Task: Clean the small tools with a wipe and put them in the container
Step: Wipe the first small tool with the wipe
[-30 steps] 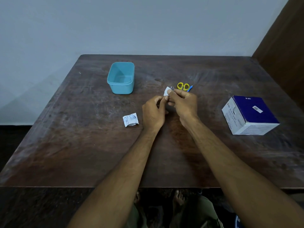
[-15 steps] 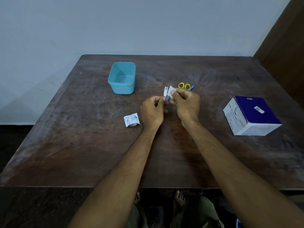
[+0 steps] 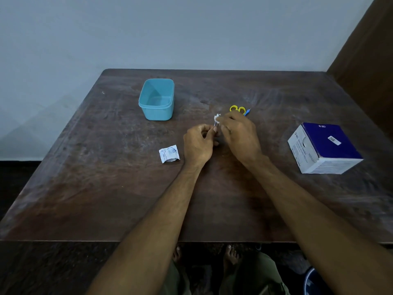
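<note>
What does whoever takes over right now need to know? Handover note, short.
Left hand: pinches a small metal tool by its lower end.
Right hand: rubs the wipe on the tool's top.
Container: far left, nothing visible in it.
Scissors: on the table behind the right hand, apparently not yet wiped.
Wrapper: torn open, left of the left hand.
Swab box: right.
Left: finish wiping, put the tool in the container, then the scissors.

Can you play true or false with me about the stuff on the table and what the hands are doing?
1. The light blue plastic container holds the scissors. False: nothing shows inside it, and the yellow-handled scissors lie on the brown wooden table.
2. The right hand pinches a small white wipe. True.
3. The left hand lies flat on the table. False: it holds a small metal tool.
4. A torn white wrapper lies left of the left hand. True.
</note>
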{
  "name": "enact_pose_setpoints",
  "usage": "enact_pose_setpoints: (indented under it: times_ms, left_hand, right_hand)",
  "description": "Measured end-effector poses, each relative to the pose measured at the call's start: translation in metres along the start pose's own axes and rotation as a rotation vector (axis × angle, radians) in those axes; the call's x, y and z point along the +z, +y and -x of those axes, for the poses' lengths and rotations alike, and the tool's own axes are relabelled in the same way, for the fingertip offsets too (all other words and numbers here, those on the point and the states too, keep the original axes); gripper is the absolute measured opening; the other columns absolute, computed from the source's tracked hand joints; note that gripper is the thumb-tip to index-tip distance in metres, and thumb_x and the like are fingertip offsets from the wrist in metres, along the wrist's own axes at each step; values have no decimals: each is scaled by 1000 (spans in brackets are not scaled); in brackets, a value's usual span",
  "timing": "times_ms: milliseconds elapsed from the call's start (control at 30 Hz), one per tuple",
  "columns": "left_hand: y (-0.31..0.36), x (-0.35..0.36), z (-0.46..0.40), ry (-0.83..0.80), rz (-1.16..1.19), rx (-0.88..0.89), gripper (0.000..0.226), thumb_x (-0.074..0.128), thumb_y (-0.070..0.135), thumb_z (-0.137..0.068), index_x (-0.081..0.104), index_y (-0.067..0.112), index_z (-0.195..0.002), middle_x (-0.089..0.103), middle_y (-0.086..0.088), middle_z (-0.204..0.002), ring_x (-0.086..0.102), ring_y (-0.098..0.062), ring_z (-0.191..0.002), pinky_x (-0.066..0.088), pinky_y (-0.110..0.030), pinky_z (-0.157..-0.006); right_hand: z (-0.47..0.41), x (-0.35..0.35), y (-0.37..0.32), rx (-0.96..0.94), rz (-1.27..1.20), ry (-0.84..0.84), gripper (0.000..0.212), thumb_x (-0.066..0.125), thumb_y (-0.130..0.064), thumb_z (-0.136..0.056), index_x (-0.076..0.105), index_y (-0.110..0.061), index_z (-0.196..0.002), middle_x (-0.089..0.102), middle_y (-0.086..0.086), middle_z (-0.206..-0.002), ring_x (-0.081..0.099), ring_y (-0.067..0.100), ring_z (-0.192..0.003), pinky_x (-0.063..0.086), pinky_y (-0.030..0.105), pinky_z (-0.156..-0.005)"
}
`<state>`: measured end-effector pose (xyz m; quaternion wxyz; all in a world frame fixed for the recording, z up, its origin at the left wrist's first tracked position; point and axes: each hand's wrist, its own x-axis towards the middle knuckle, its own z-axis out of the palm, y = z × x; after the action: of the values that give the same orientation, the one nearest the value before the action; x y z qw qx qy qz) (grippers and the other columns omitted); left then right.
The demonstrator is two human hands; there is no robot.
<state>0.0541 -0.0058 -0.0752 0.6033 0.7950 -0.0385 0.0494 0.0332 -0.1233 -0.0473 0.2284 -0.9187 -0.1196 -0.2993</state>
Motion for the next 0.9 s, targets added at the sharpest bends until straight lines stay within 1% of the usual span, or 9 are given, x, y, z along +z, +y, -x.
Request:
enact_pose_setpoints:
  times_ms: [100,200,267,400,567,633,733,800,900]
  left_hand:
    - [-1,-1,0,8,1,-5,15,63,19,-91,71,13,-79,72,3,-67,67,-7,-53,57,-28,-63]
    - [-3,-2,-1,15,3,4,15,63,19,-91,71,14,-80,72,2,-67,69,-10,-56,60,-34,-65]
    - [-3,-1,-1,9,3,-2,16,63,20,-91,72,14,-80,72,2,-66,68,-10,-56,60,-35,-66]
    - [-1,1,1,22,28,-5,16,62,19,-91,71,14,-78,73,3,-68,67,-9,-52,59,-34,-64]
    - [-2,-1,1,44,18,8,16,63,19,-91,70,14,-78,71,2,-64,68,-9,-54,60,-36,-64]
    - [-1,-1,2,41,-6,18,16,63,20,-91,69,16,-77,71,3,-64,68,-8,-53,59,-34,-64]
    - [1,1,4,36,-8,5,20,62,20,-92,66,22,-72,71,9,-66,66,-7,-51,57,-29,-63]
    - [2,1,5,34,-17,-3,22,62,21,-92,65,24,-70,70,11,-66,66,-5,-51,54,-25,-61]
    - [4,0,6,36,-44,11,20,63,20,-91,66,22,-72,67,13,-61,65,-1,-50,49,-16,-58]
  right_hand:
    - [-1,3,-2,2,-8,18,41,40,-23,-88,72,2,-93,63,14,-83,61,31,-72,52,37,-57]
    - [10,7,-2,-44,26,-23,38,41,-21,-89,72,-1,-97,62,14,-83,59,34,-71,52,41,-54]
    - [10,4,0,-45,19,-17,38,41,-21,-88,72,-1,-98,63,14,-83,60,34,-70,53,42,-54]
    - [-2,0,-1,1,-1,13,42,39,-26,-87,72,0,-93,64,14,-82,62,32,-71,53,41,-56]
    - [7,4,-2,-44,15,-34,38,41,-20,-87,73,-1,-97,64,14,-84,61,33,-70,53,40,-56]
    - [9,2,1,-21,-15,-17,30,48,-16,-89,73,-4,-100,65,11,-86,63,30,-74,53,38,-59]
    - [2,-1,2,79,-116,114,19,58,-8,-89,74,-7,-99,66,8,-85,61,20,-78,50,38,-69]
    - [-8,-3,2,101,-113,157,21,56,-9,-89,74,-5,-98,65,10,-84,62,24,-75,51,41,-67]
    - [-13,-2,-1,33,-2,73,33,47,-17,-85,73,-2,-100,64,15,-85,62,34,-73,53,39,-58]
